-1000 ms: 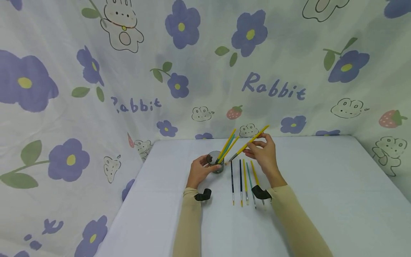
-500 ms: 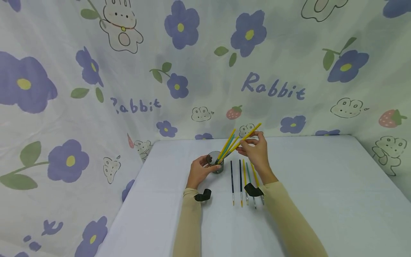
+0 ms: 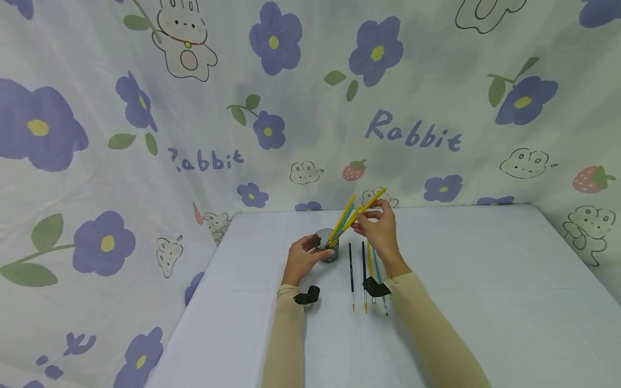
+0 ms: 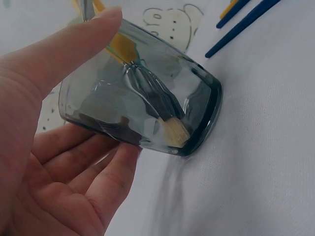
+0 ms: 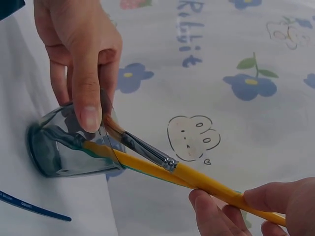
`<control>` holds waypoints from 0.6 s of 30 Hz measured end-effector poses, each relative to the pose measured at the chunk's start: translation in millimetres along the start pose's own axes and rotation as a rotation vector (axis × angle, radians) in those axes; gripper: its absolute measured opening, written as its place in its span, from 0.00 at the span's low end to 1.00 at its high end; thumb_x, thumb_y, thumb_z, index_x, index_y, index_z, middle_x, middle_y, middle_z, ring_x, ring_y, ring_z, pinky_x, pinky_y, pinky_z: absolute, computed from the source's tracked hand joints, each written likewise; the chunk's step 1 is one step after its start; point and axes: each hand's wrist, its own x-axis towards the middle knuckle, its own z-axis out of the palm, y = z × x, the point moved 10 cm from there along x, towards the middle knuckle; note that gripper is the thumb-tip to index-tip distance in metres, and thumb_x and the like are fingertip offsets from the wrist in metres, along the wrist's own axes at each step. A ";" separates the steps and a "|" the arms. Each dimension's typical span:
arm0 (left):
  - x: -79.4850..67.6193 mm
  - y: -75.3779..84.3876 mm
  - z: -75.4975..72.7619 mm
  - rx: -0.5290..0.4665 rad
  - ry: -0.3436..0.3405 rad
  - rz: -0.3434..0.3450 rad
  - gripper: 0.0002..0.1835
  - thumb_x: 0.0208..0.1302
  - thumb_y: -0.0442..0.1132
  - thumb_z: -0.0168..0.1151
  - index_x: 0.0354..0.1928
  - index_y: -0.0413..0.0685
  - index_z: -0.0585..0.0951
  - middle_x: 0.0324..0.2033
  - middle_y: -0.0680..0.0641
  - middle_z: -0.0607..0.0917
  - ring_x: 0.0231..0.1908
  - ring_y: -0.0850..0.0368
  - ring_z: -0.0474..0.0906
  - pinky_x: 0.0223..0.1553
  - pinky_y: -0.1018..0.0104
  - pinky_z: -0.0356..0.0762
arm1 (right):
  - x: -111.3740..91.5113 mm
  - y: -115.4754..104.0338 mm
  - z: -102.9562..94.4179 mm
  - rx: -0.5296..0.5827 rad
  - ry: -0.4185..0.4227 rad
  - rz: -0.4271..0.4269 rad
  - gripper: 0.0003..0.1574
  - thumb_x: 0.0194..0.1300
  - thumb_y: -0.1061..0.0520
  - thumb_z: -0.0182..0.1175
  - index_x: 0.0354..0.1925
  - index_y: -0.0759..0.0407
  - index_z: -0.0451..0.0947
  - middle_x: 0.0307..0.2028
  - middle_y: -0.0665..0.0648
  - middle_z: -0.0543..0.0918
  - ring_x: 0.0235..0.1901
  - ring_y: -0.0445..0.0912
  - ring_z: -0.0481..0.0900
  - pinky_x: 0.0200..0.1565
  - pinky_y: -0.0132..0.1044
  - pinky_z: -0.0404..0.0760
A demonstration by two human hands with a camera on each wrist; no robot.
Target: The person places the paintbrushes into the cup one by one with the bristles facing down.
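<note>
Yellow paintbrush (image 5: pixel 198 182) — one pinched, at one glass (image 5: pixel 71 160).

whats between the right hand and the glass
The held yellow paintbrush spans that gap, another yellow handle partly behind it, as the right wrist view shows.

Fabric-screened tabletop workspace, rabbit-print cloth (image 3: pixel 315 124) behind a white table (image 3: pixel 485 269).
</note>
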 end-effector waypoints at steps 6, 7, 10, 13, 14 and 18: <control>-0.5 2.0 -0.3 0.005 0.000 0.003 0.42 0.51 0.50 0.83 0.65 0.38 0.79 0.60 0.35 0.84 0.67 0.40 0.79 0.69 0.49 0.80 | 2.1 3.2 3.4 -0.026 -0.002 -0.003 0.25 0.71 0.64 0.62 0.61 0.62 0.64 0.46 0.67 0.81 0.37 0.57 0.92 0.38 0.35 0.93; -0.7 2.7 -0.3 0.007 -0.001 0.007 0.42 0.51 0.50 0.83 0.65 0.37 0.79 0.60 0.35 0.84 0.67 0.40 0.79 0.69 0.49 0.80 | 2.5 4.1 3.8 -0.033 -0.002 -0.002 0.25 0.72 0.63 0.62 0.61 0.62 0.64 0.46 0.67 0.81 0.38 0.57 0.92 0.39 0.35 0.93; -1.0 3.6 -0.4 0.008 -0.001 0.013 0.41 0.52 0.50 0.83 0.65 0.37 0.79 0.60 0.34 0.84 0.67 0.39 0.78 0.68 0.48 0.80 | 3.7 5.5 4.8 -0.051 0.003 -0.005 0.24 0.72 0.62 0.63 0.61 0.62 0.64 0.47 0.68 0.82 0.39 0.58 0.92 0.39 0.35 0.93; -1.2 4.5 -0.3 0.006 -0.002 0.016 0.40 0.52 0.50 0.83 0.64 0.37 0.79 0.60 0.34 0.84 0.66 0.39 0.78 0.68 0.48 0.80 | 5.0 6.2 5.8 -0.064 0.010 -0.008 0.24 0.73 0.62 0.63 0.61 0.61 0.65 0.47 0.68 0.81 0.39 0.59 0.92 0.38 0.35 0.93; -1.2 4.5 -0.3 0.005 -0.002 0.015 0.40 0.52 0.49 0.83 0.64 0.37 0.79 0.60 0.34 0.84 0.67 0.39 0.78 0.69 0.47 0.80 | 5.3 6.1 6.3 -0.066 0.011 -0.009 0.24 0.72 0.61 0.63 0.61 0.61 0.65 0.47 0.68 0.81 0.40 0.60 0.92 0.39 0.36 0.93; -1.3 4.4 -0.5 0.009 -0.001 0.015 0.41 0.52 0.50 0.83 0.65 0.37 0.79 0.60 0.34 0.84 0.66 0.39 0.79 0.68 0.47 0.80 | 6.9 8.1 9.3 -0.081 0.001 0.003 0.25 0.72 0.61 0.63 0.61 0.61 0.64 0.47 0.68 0.82 0.40 0.61 0.92 0.39 0.37 0.93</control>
